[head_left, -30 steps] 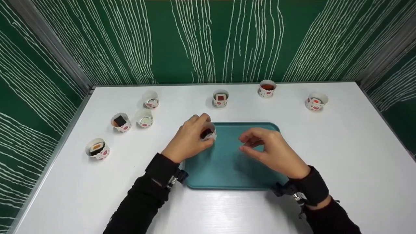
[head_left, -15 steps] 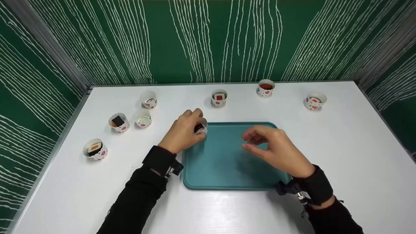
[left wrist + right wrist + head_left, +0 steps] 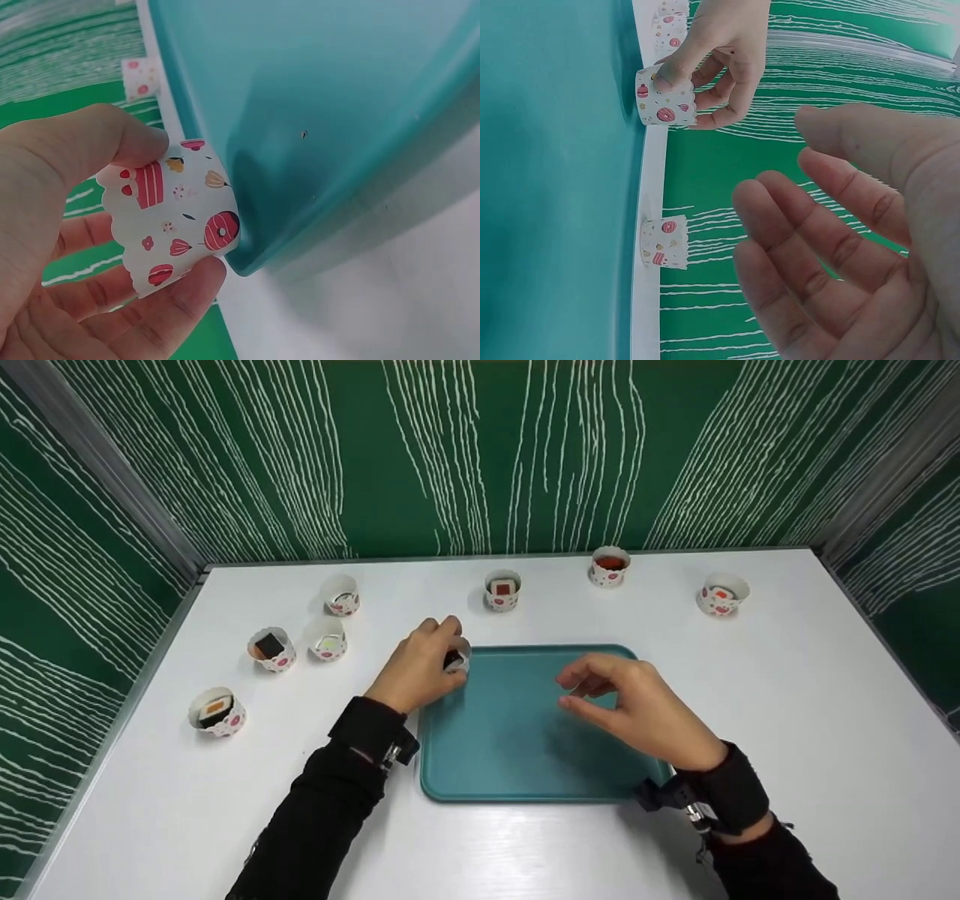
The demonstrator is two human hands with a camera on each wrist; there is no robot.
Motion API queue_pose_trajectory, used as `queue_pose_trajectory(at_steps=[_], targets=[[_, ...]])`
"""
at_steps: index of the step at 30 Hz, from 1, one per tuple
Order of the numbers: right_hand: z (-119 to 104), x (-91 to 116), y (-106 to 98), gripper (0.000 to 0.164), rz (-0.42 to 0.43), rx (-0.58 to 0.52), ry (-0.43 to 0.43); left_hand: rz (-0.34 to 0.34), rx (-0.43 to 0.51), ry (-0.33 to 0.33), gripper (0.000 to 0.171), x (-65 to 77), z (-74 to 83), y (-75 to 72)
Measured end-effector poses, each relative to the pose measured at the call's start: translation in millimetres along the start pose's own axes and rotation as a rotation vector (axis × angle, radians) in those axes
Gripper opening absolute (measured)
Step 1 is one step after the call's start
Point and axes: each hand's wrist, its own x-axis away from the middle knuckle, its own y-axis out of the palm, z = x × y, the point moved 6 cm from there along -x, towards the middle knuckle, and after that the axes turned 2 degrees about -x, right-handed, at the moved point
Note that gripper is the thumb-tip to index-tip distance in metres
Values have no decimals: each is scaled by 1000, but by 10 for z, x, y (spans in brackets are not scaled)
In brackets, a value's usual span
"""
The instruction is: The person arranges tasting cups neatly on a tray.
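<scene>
My left hand (image 3: 420, 667) grips a white paper baking cup (image 3: 184, 214) printed with red donuts and sweets. Thumb and fingers pinch its sides over the far left corner of the teal tray (image 3: 517, 742). Something dark (image 3: 451, 658) lies inside this cup, partly hidden by the hand. Above the tray's right half hovers my right hand (image 3: 634, 709), its fingers loosely bent with nothing between them. The right wrist view shows that same hand with a gap between thumb and fingertips.
Left on the white table stand several similar cups, among them one with a black-topped piece (image 3: 271, 649) and one with a sushi-like piece (image 3: 217, 711). Along the back are a red-square cup (image 3: 502, 590), a red-filled cup (image 3: 610, 566) and an orange-topped cup (image 3: 723, 594).
My left hand has carried its cup leftward, to the tray's far left corner. The right hand has barely moved, staying over the tray's right half.
</scene>
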Motion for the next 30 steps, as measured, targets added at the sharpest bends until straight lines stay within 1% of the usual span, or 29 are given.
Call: queue_pose_trajectory(at_steps=[7, 12, 16, 25, 30], targets=[[12, -3, 2, 18, 3, -3, -10, -9, -33, -11, 33, -28, -23, 20], [20, 4, 1, 19, 0, 4, -6, -26, -34, -28, 33, -34, -32, 45], [25, 4, -3, 19, 4, 7, -4, -25, -35, -37, 31, -35, -39, 58], [52, 7, 10, 18, -3, 7, 3, -18, -21, -26, 31, -36, -58, 86], [73, 0, 22, 18, -7, 5, 10, 1, -18, -9, 30, -23, -64, 95]])
